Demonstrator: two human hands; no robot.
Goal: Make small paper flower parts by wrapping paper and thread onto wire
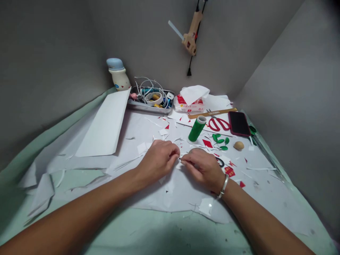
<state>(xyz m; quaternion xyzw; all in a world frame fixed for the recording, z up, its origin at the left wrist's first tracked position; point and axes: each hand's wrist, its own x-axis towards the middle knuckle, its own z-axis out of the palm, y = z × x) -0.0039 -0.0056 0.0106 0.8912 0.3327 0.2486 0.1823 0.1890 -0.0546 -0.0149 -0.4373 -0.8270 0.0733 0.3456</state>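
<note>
My left hand [160,157] and my right hand [203,164] meet over the white paper, fingertips pinched close together. Something tiny and dark is between them, too small to name. Just behind stands a spool of green thread [196,130], upright. Beyond my right hand lie several green leaf-shaped pieces [221,141] and a red paper diamond [207,143]. A black ring-shaped handle [220,162] shows partly from behind the right hand. Thin white strips or wires [130,162] lie beside my left hand.
A metal tray [151,107] of spools and cord, a tissue pack [190,104] and a bottle [119,76] stand at the back. Red scissors [219,124], a wooden ruler [212,113] and a phone [239,123] lie right. A glue gun [191,35] hangs on the wall. A folded white sheet [106,124] stands left.
</note>
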